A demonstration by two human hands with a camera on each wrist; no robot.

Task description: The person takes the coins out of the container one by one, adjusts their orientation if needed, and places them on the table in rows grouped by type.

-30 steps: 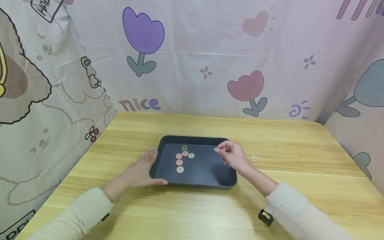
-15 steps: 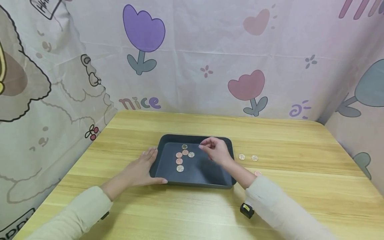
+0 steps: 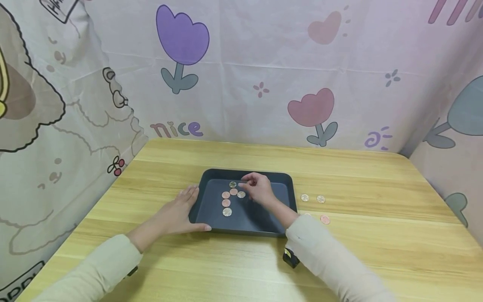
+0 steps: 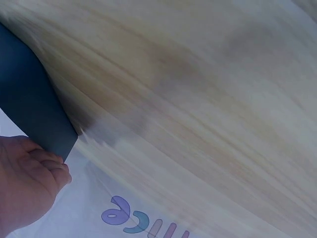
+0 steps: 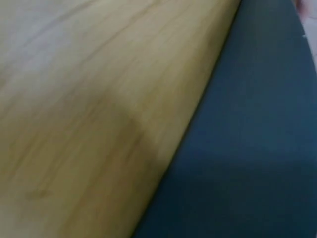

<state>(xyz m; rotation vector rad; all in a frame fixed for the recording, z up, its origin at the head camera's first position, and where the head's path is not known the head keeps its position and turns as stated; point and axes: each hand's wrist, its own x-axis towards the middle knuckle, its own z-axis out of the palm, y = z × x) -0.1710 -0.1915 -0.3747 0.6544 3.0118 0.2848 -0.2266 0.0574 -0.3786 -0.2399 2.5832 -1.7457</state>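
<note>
A dark rectangular baking tray (image 3: 260, 218) lies on the wooden table. My left hand (image 3: 181, 212) steadies its left end, fingers straight along the side and thumb at the front rim. In the left wrist view, fingertips of the left hand (image 4: 32, 181) touch the outer wall of the tray (image 4: 34, 94). Over the tray, my right hand (image 3: 258, 189) has thumb and forefinger together in a pinch, seemingly on a coin hidden by the fingertips. Just left and below are a dark gold coin (image 3: 232, 184), a silvery coin (image 3: 241, 194) and several copper and pale coins (image 3: 227, 212).
Right of the tray, two pale coins, one nearer (image 3: 304, 197) and one farther right (image 3: 320, 199), lie on the table (image 3: 377, 201). A copper coin (image 3: 325, 219) lies below them, beside another partly covered by the right sleeve (image 3: 320, 247). A printed cloth (image 3: 241, 63) hangs behind.
My right hand has moved left across the tray, from its right rim toward the coins inside. Coins on the table behind the arm have come into view. The left hand stays put.
</note>
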